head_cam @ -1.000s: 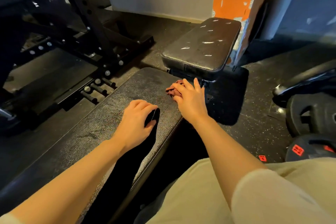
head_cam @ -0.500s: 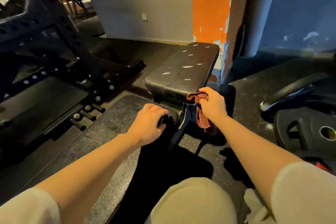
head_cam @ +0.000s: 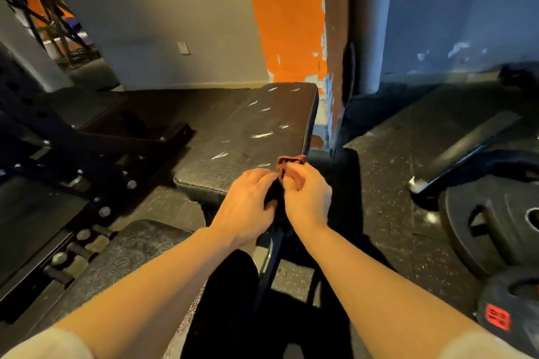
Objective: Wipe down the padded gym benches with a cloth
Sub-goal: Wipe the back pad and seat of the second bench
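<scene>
Both hands are pinching the dark red cloth [head_cam: 287, 167] between them, the left hand [head_cam: 248, 207] and the right hand [head_cam: 307, 197] close together, just above the near right corner of the black padded bench [head_cam: 233, 131].

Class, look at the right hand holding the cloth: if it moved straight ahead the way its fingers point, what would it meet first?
Most likely the near right corner of the scuffed bench pad; the right hand and cloth sit just before it, though depth is uncertain.
</scene>
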The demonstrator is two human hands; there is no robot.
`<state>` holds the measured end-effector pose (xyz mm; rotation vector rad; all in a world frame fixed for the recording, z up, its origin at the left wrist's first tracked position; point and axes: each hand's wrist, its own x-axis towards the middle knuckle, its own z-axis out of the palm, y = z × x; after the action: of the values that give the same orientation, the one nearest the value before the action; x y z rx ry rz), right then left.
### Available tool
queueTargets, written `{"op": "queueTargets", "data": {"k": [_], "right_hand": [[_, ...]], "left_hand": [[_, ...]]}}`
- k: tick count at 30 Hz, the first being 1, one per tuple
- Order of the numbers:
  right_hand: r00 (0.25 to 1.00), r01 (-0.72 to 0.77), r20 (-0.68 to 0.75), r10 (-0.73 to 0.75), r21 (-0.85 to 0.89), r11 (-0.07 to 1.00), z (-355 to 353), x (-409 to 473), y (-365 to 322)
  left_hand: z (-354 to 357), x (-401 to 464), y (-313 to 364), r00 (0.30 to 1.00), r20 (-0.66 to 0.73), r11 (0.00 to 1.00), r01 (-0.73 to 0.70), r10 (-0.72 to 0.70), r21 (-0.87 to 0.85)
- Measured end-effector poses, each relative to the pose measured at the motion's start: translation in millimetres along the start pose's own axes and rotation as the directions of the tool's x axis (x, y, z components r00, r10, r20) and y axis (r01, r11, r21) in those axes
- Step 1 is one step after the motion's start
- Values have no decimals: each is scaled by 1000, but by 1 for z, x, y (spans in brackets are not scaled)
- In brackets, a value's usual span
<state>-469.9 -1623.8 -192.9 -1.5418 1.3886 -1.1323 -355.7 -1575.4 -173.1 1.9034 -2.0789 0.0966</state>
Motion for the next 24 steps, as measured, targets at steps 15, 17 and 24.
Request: {"op": "queueTargets", "data": {"k": [15, 17, 24], "right_hand": [[955, -288, 8, 297, 272, 918, 6, 34, 45], [952, -271, -51, 302, 322, 907, 11, 12, 43], [993, -118, 8, 117, 76, 990, -7, 51, 49]], "left_hand": [[19, 26, 0, 993, -113, 997, -9, 18, 83], [20, 28, 6, 991, -128, 997, 40, -31, 65], [27, 20, 13, 981, -172, 993, 103, -93, 54]]}}
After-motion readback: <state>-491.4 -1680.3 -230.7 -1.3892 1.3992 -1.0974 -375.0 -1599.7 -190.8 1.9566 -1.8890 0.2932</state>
